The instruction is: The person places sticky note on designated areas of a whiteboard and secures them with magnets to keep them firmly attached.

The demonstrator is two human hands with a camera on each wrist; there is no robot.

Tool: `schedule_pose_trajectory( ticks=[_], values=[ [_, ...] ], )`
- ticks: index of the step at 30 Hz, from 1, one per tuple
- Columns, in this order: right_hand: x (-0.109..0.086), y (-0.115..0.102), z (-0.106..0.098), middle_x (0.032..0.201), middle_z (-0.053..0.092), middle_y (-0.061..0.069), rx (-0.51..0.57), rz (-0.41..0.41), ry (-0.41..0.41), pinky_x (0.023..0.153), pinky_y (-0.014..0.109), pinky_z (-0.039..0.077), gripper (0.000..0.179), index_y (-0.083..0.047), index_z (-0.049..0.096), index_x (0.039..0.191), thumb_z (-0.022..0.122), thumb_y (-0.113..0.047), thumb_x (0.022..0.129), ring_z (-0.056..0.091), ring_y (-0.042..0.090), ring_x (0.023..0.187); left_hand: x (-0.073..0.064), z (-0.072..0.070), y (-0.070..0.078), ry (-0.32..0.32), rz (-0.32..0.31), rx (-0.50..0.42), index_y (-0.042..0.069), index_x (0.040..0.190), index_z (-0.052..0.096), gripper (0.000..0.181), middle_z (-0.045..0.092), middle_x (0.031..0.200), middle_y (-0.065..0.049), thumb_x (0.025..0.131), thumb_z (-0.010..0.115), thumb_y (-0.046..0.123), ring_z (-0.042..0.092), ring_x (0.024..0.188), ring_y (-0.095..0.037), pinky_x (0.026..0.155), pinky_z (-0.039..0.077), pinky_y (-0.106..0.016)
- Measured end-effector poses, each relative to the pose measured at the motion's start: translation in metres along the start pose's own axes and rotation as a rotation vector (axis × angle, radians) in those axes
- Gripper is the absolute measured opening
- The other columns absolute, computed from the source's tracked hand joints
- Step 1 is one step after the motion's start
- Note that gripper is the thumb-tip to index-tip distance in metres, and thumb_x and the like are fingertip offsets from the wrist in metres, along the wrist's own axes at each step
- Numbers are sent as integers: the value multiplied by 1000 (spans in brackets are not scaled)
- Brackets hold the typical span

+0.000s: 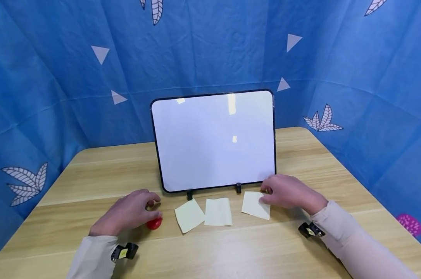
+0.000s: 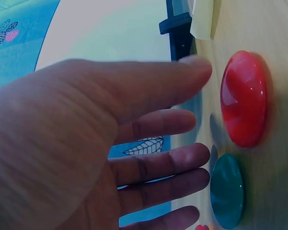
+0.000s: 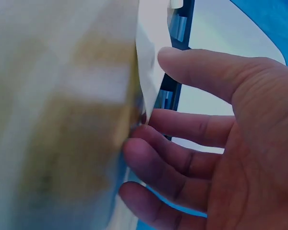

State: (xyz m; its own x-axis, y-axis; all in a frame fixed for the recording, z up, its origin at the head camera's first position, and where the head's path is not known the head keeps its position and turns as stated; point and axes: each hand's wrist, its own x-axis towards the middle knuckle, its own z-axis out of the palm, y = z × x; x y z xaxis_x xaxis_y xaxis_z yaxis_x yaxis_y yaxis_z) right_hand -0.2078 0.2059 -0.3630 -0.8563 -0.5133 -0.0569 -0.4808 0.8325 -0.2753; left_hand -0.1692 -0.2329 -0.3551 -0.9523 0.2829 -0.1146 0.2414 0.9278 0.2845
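My left hand [image 1: 130,211] is held just over the table at the left, thumb and fingers spread apart, gripping nothing. Beneath its thumb lies a glossy red disc [image 2: 244,99], also visible in the head view. A green disc [image 2: 227,191] lies beside it in the left wrist view; the hand mostly hides it from the head camera. At the right, my right hand [image 1: 289,192] reaches a pale yellow paper square [image 1: 255,205]. Its thumb overlaps the paper [image 3: 151,52] and its fingertips are near the edge, apart from the thumb; exact contact is unclear.
A black-framed whiteboard [image 1: 214,143] stands on small black feet [image 1: 238,188] behind the papers. Two more pale squares, a left one [image 1: 189,216] and a middle one [image 1: 218,212], lie on the wooden table [image 1: 210,252]. Blue patterned cloth [image 1: 210,46] surrounds the table.
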Motion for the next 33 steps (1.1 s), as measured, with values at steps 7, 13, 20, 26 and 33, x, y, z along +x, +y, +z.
schedule_pose_trajectory(
  ticks=[7,13,20,26,33],
  values=[
    [5,-9,-5,75,54,-6,-5,43,-66,63,34,42,21,-16,72,93,79,-34,85,49,13,69,-1,4,-1,-33,0,3,21,112,72,47,61,97,3,77,83,50,55,86,-13,73,51,-39],
    [4,-7,-3,75,53,-6,-5,33,-50,63,33,42,24,-16,70,96,80,-35,85,49,13,69,-3,1,-1,-49,-18,-3,23,108,73,47,62,99,4,74,84,53,55,87,-14,80,51,-42],
    [7,-1,2,74,52,-5,19,21,-24,61,33,40,24,-17,66,93,80,-35,85,49,12,67,-6,-3,-2,-64,-32,1,23,105,71,47,58,99,3,70,88,49,51,84,-16,74,47,-38],
    [9,2,3,76,54,-5,44,55,-41,62,33,42,24,-18,66,94,80,-35,85,51,13,69,-7,-4,-3,-86,-30,-3,22,105,69,49,57,105,1,68,90,44,52,88,-18,74,49,-38],
    [9,2,3,77,54,-5,49,61,-51,63,33,43,26,-18,64,94,80,-37,85,51,13,70,-8,-4,-3,-101,-1,-9,21,96,66,42,54,107,1,68,92,39,50,91,-18,71,48,-38]
  ],
)
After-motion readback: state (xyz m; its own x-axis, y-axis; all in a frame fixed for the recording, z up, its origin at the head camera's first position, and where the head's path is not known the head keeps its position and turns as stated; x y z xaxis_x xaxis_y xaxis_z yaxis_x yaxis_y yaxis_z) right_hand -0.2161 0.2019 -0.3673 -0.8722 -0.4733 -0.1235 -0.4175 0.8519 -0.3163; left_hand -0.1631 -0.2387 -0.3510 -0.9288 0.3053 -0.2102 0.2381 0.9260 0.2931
